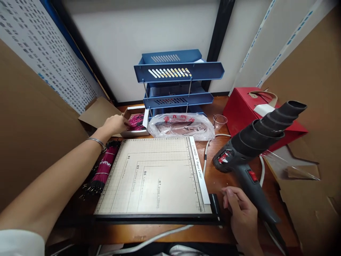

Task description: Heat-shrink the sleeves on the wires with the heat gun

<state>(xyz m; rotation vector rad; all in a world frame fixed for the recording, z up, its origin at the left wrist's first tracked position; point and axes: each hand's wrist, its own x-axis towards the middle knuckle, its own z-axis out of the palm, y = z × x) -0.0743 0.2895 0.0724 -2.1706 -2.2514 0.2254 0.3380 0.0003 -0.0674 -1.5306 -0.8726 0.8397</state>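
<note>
My left hand [115, 124] reaches over the near left side of a small open cardboard box [137, 133]. Its bent fingertips touch the pile of thin magenta-and-black wires [136, 122] inside; whatever they pinch is hidden. Below my left forearm lies a tied bundle of similar wires [102, 170], beside the paper cutter [162, 177]. On the right, my right hand [241, 211] is curled, thumb pressed to the index finger, and anything between them is too small to make out. Close to it, a dark grey heat gun [239, 156] stands with its nozzle tilted up.
Behind the cutter are a clear plastic bag [182, 128], a blue tiered letter tray [178, 73] and a small clear cup [220, 121]. A red box [249, 103] stands at the back right. White cord [160, 236] crosses the front edge; cardboard walls [311, 71] flank the table.
</note>
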